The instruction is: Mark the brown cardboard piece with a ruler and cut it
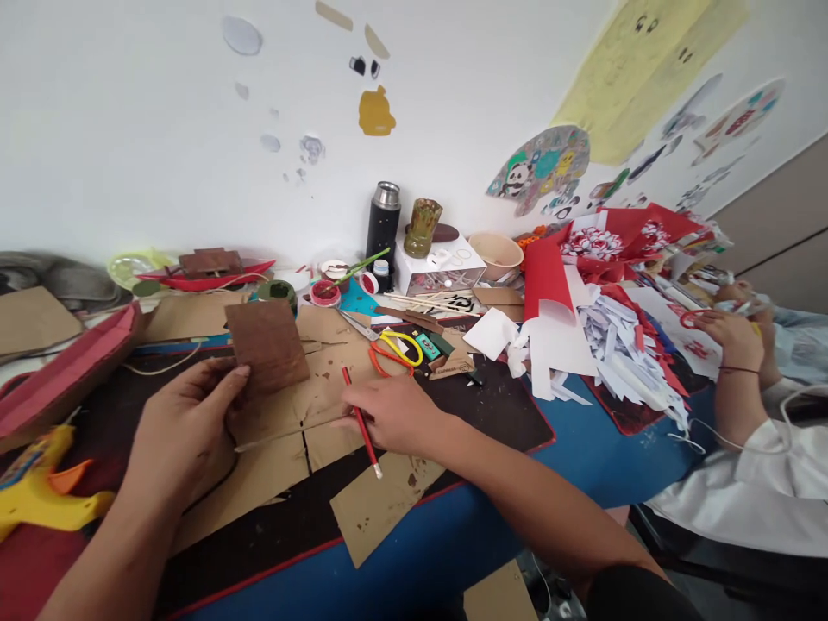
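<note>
holding brown-painted cardboard square (266, 345) w/ left hand (185, 431), thumb & fingers pinched on its lower edge, square tilted up above the plain cardboard sheets (285, 448). right hand (394, 414) closed round red-handled paintbrush (360, 423), bristle end pointing down toward body, just right of square. best to keep square steady & bring brush in flat, w/ light strokes. black mat (492, 405) over blue table (582, 457); scissors (388, 345), red paint pot (324, 293), flask (384, 220), white wall w/ paper cutouts. another person's hands (730, 332) at right.
</note>
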Demonstrator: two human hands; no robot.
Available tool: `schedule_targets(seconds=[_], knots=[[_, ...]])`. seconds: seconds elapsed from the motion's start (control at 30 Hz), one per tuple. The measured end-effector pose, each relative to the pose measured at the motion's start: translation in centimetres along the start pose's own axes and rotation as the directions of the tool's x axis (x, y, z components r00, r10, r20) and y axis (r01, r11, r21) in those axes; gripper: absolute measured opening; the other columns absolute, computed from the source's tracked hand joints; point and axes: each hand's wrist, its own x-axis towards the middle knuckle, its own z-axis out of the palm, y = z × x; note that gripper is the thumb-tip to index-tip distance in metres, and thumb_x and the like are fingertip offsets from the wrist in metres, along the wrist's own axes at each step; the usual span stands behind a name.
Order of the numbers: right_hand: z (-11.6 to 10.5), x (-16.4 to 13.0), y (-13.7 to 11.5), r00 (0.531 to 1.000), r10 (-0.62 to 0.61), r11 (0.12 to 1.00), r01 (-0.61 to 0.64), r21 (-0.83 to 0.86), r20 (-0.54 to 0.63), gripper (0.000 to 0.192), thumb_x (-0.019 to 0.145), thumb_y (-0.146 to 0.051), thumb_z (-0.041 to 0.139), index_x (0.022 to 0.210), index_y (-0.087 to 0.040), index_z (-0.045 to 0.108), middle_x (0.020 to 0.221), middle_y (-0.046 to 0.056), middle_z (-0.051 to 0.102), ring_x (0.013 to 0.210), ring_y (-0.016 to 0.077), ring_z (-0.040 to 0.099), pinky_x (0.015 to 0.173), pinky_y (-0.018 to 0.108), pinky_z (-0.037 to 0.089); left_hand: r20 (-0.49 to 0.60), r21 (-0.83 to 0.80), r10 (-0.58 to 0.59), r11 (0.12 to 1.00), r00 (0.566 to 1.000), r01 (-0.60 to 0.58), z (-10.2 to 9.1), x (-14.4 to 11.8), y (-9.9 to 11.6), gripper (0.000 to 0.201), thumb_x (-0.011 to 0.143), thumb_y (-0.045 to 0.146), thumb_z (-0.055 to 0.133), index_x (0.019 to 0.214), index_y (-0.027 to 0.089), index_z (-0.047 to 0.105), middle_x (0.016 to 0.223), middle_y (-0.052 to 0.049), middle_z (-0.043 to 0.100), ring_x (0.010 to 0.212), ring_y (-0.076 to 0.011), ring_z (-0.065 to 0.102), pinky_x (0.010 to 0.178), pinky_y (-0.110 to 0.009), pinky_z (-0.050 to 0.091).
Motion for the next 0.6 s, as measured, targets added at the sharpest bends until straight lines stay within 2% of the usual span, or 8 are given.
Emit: schedule_targets(seconds=[0.1,0.23,0.3,0.4,0.5,0.6], knots=[[-0.5,-0.6,0.3,0.979,0.088,0.977,-0.049,0.208,-0.185,0.032,0.11,-0.051,0.072,0.094,-0.023,0.068,0.083,-0.001,0.071,0.076,0.0156,0.062,0.069,0.028,0.039,0.137,0.037,-0.022,0.999,0.99,0.017,0.3,-0.5,1.0,0.059,0.076,0.074,0.066,0.102,0.023,0.08,0.094,-0.007,0.086,0.08,-0.0263,0.075,0.072,-0.035,0.058],[-1.5,-1.1,0.8,0.915,0.291,0.879,-0.141,0.456,-0.278,0.039,0.101,-0.06,0.078,0.09,-0.024,0.066,0.073,-0.005,0.059,0.065,0.0138,0.05,0.065,0.027,0.038,0.303,0.136,0.031,0.988,0.952,-0.076,1.7,-1.4,1.0,0.05,0.083,0.071,0.056,0.096,0.027,0.077,0.085,-0.006,0.086,0.081,-0.0316,0.08,0.078,-0.039,0.061],[-1.5,-1.3,0.9,0.889,0.378,0.821,-0.191,0.538,-0.26,0.04,0.097,-0.06,0.08,0.089,-0.024,0.064,0.073,-0.005,0.057,0.064,0.0141,0.048,0.064,0.028,0.038,0.296,0.22,0.037,0.97,0.955,-0.106,2.3,-1.9,0.6,0.05,0.087,0.066,0.053,0.107,0.026,0.076,0.09,-0.009,0.088,0.092,-0.036,0.084,0.082,-0.042,0.061],[-0.8,-1.6,1.0,0.876,0.427,0.778,-0.228,0.586,-0.227,0.037,0.094,-0.056,0.08,0.087,-0.025,0.061,0.073,-0.005,0.057,0.065,0.0145,0.047,0.064,0.028,0.038,0.283,0.348,0.025,0.929,0.959,-0.127,2.7,-2.4,0.2,0.065,0.093,0.06,0.05,0.143,0.021,0.068,0.101,-0.011,0.09,0.108,-0.0408,0.084,0.083,-0.044,0.058],[-0.2,-2.0,1.0,0.879,0.428,0.774,-0.235,0.588,-0.212,0.035,0.093,-0.054,0.079,0.086,-0.025,0.06,0.071,-0.005,0.055,0.063,0.0143,0.044,0.063,0.028,0.037,0.278,0.422,0.02,0.896,0.96,-0.141,2.7,-2.7,0.2,0.082,0.096,0.059,0.048,0.167,0.018,0.051,0.101,-0.011,0.09,0.102,-0.0416,0.084,0.076,-0.044,0.054],[-0.4,-2.1,1.0,0.872,0.445,0.758,-0.247,0.603,-0.203,0.039,0.094,-0.058,0.078,0.086,-0.025,0.06,0.069,-0.006,0.051,0.062,0.0141,0.041,0.061,0.029,0.036,0.27,0.458,0.039,0.874,0.962,-0.164,2.7,-2.9,0.4,0.088,0.096,0.058,0.046,0.174,0.017,0.042,0.102,-0.01,0.09,0.096,-0.0413,0.084,0.07,-0.044,0.051]])
